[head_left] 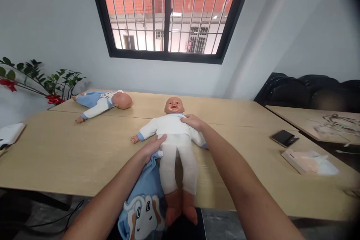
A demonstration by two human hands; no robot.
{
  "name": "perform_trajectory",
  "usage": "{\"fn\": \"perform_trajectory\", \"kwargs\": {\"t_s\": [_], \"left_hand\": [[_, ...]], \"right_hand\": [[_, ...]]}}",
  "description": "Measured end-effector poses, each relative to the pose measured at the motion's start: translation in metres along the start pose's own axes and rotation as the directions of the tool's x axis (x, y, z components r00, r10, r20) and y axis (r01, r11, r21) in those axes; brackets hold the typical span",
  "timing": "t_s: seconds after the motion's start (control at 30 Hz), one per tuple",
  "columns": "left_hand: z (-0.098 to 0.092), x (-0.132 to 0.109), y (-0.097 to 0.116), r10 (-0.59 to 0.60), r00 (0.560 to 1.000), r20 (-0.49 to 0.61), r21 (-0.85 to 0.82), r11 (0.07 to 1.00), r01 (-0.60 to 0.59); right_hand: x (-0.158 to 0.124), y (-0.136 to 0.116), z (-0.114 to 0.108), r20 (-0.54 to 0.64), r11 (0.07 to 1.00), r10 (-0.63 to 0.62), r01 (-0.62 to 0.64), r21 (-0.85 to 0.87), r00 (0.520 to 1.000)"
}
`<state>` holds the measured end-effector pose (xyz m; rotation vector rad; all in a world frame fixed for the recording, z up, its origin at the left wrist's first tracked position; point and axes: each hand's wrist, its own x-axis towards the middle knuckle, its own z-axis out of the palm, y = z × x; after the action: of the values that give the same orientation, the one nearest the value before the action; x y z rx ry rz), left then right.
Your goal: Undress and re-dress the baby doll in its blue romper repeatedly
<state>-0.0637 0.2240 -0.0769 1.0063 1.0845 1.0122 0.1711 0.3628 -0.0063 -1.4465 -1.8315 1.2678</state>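
A baby doll in a white body suit lies face up on the wooden table, head away from me, feet over the near edge. My left hand rests at the doll's waist, fingers curled on the blue garment with a cartoon print that hangs off the table edge. My right hand lies on the doll's shoulder and pinches the white cloth near the collar. A second doll in a blue and white outfit lies on its side at the far left.
A dark phone and a packet of wipes lie on the table's right part. A plant with red flowers stands at the left, a white object near it. Black chairs and a second table are at the right.
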Motion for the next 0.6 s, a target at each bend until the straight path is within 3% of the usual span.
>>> {"fn": "perform_trajectory", "kwargs": {"t_s": [0.3, 0.43, 0.6], "left_hand": [[0.003, 0.063, -0.004, 0.006, 1.0, -0.021, 0.01, 1.0, -0.005], [0.002, 0.069, -0.006, 0.004, 1.0, -0.01, 0.042, 0.999, -0.003], [-0.004, 0.061, -0.01, 0.027, 0.999, -0.018, 0.129, 0.991, -0.025]], "right_hand": [[0.043, 0.018, -0.018, -0.05, 0.996, 0.027, -0.031, -0.085, 0.998], [0.049, 0.026, -0.019, -0.056, 0.99, 0.039, -0.046, -0.13, 0.998], [0.041, 0.024, -0.015, -0.095, 0.98, 0.039, -0.056, -0.192, 0.995]]}}
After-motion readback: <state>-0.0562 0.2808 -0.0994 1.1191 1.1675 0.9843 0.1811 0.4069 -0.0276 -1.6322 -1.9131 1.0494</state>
